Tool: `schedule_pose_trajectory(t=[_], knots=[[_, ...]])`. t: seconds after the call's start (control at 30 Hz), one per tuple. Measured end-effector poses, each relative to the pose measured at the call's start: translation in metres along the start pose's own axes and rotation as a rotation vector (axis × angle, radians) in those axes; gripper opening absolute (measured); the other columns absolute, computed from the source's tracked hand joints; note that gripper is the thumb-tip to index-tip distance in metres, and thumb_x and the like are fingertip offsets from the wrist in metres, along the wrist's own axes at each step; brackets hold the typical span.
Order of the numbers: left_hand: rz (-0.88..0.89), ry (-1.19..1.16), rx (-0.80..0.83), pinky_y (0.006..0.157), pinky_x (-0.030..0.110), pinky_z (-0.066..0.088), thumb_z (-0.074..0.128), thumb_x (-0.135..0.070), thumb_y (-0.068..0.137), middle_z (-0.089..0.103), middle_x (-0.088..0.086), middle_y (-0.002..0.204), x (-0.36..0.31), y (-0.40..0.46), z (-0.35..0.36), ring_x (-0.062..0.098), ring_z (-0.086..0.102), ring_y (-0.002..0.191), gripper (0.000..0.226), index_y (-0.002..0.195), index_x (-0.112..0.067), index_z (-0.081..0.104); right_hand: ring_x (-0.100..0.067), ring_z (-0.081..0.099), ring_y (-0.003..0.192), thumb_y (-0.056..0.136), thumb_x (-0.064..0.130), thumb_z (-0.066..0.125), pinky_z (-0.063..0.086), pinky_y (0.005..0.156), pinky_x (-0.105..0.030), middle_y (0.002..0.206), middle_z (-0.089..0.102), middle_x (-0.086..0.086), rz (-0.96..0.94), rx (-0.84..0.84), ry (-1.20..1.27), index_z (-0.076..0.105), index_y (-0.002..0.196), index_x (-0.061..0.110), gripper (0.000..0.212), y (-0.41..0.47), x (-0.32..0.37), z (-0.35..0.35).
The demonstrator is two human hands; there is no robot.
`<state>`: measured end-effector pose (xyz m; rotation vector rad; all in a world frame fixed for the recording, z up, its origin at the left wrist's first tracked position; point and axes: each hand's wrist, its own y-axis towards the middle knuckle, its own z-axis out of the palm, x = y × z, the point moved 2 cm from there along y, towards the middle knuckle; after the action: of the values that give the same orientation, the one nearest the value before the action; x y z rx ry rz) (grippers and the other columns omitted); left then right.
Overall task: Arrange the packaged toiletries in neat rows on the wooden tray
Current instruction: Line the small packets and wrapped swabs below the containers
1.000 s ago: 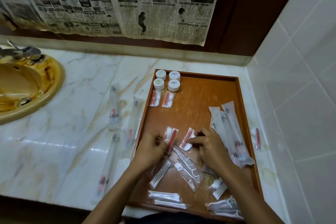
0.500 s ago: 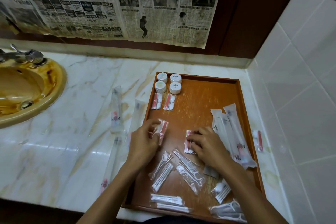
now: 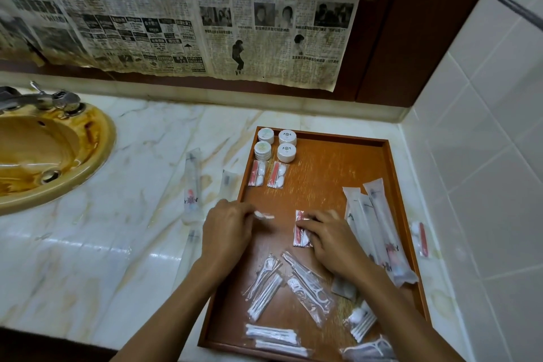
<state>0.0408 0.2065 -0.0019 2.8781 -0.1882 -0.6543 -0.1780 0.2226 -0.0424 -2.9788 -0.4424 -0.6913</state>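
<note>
The left hand (image 3: 227, 229) is pinching a small packet (image 3: 263, 215) (blurred) in its grip; the right hand (image 3: 332, 239) is pressing flat fingers on a red-striped packet (image 3: 300, 229) on the tray (image 3: 323, 185).

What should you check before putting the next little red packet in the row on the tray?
1. Left hand holds a red packet: ok, though blurred.
2. Right hand steadies the other red packet on the wooden tray: ok.
3. Bare tray beside the two lined-up red packets: ok.
4. Round tubs in a tidy square: ok.
5. All packets on the tray: not ok, a stray red packet lies on the counter.
</note>
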Motion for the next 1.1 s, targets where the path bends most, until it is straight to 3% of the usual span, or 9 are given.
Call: schedule_pose_trajectory(t=[0.13, 0.23, 0.33, 0.4, 0.5, 0.6, 0.8, 0.97, 1.1], knots=[[0.124, 0.211, -0.029, 0.063, 0.035, 0.039, 0.073, -0.021, 0.075, 0.061, 0.003, 0.083, 0.002, 0.004, 0.006, 0.026, 0.053, 0.078, 0.008, 0.074, -0.016, 0.066, -0.018, 0.042, 0.120, 0.095, 0.024, 0.046, 0.040, 0.097, -0.038, 0.135, 0.053, 0.009, -0.001, -0.032, -0.002, 0.060, 0.128, 0.027, 0.036, -0.003, 0.001, 0.004], [0.188, 0.245, 0.050, 0.050, 0.031, 0.034, 0.075, -0.010, 0.065, 0.057, 0.004, 0.067, -0.001, 0.008, 0.012, 0.027, 0.053, 0.059, 0.022, 0.065, -0.014, 0.053, -0.017, 0.040, 0.121, 0.094, 0.030, 0.045, 0.037, 0.098, -0.039, 0.136, 0.052, 0.011, 0.007, -0.038, 0.008, 0.058, 0.129, 0.028, 0.037, -0.006, 0.000, 0.006], [0.227, 0.285, 0.136, 0.045, 0.029, 0.033, 0.077, -0.016, 0.069, 0.054, 0.002, 0.058, 0.001, 0.010, 0.022, 0.024, 0.051, 0.052, 0.023, 0.061, -0.014, 0.056, -0.015, 0.037, 0.125, 0.094, 0.030, 0.051, 0.034, 0.100, -0.037, 0.139, 0.050, 0.012, 0.013, -0.039, 0.027, 0.056, 0.132, 0.028, 0.038, -0.007, -0.001, 0.005], [0.241, 0.303, 0.181, 0.052, 0.031, 0.035, 0.074, -0.025, 0.076, 0.055, -0.001, 0.059, 0.003, 0.011, 0.027, 0.022, 0.054, 0.057, 0.022, 0.060, -0.017, 0.061, -0.013, 0.034, 0.126, 0.095, 0.029, 0.051, 0.031, 0.101, -0.035, 0.141, 0.047, 0.014, 0.019, -0.031, 0.040, 0.054, 0.133, 0.030, 0.038, -0.008, 0.000, 0.005], [0.312, 0.309, 0.209, 0.064, 0.033, 0.030, 0.063, -0.012, 0.078, 0.059, -0.003, 0.076, 0.004, 0.010, 0.029, 0.022, 0.054, 0.080, 0.008, 0.076, -0.020, 0.066, -0.011, 0.030, 0.127, 0.094, 0.029, 0.049, 0.029, 0.103, -0.035, 0.143, 0.043, 0.016, 0.018, -0.015, 0.061, 0.054, 0.133, 0.033, 0.039, -0.009, -0.002, 0.006], [0.340, 0.352, 0.213, 0.068, 0.035, 0.034, 0.069, -0.010, 0.071, 0.056, -0.001, 0.094, 0.011, 0.009, 0.028, 0.023, 0.047, 0.092, 0.029, 0.097, -0.023, 0.069, -0.010, 0.027, 0.127, 0.093, 0.032, 0.046, 0.026, 0.103, -0.035, 0.144, 0.042, 0.018, 0.009, 0.015, 0.062, 0.053, 0.134, 0.035, 0.041, -0.009, -0.004, 0.007], [0.230, 0.418, 0.114, 0.071, 0.040, 0.036, 0.083, -0.031, 0.063, 0.057, 0.007, 0.119, 0.020, 0.021, 0.016, 0.031, 0.042, 0.099, 0.022, 0.084, -0.035, 0.076, -0.010, 0.029, 0.126, 0.095, 0.032, 0.051, 0.031, 0.104, -0.036, 0.144, 0.041, 0.019, 0.009, 0.026, 0.053, 0.052, 0.134, 0.036, 0.039, 0.002, 0.000, 0.005], [0.143, 0.490, 0.132, 0.068, 0.041, 0.040, 0.090, -0.039, 0.050, 0.062, 0.009, 0.112, 0.029, 0.030, 0.014, 0.034, 0.047, 0.095, 0.025, 0.071, -0.032, 0.077, -0.013, 0.035, 0.122, 0.094, 0.031, 0.054, 0.030, 0.103, -0.032, 0.140, 0.047, 0.016, 0.042, -0.023, 0.072, 0.055, 0.131, 0.033, 0.038, 0.019, 0.009, 0.007], [0.119, 0.495, 0.094, 0.073, 0.043, 0.041, 0.082, -0.043, 0.067, 0.062, 0.010, 0.110, 0.028, 0.028, 0.016, 0.034, 0.052, 0.100, 0.023, 0.087, -0.033, 0.077, -0.013, 0.037, 0.121, 0.093, 0.035, 0.055, 0.034, 0.100, -0.033, 0.140, 0.049, 0.015, 0.011, -0.019, 0.077, 0.058, 0.129, 0.031, 0.036, 0.034, 0.017, 0.009]])
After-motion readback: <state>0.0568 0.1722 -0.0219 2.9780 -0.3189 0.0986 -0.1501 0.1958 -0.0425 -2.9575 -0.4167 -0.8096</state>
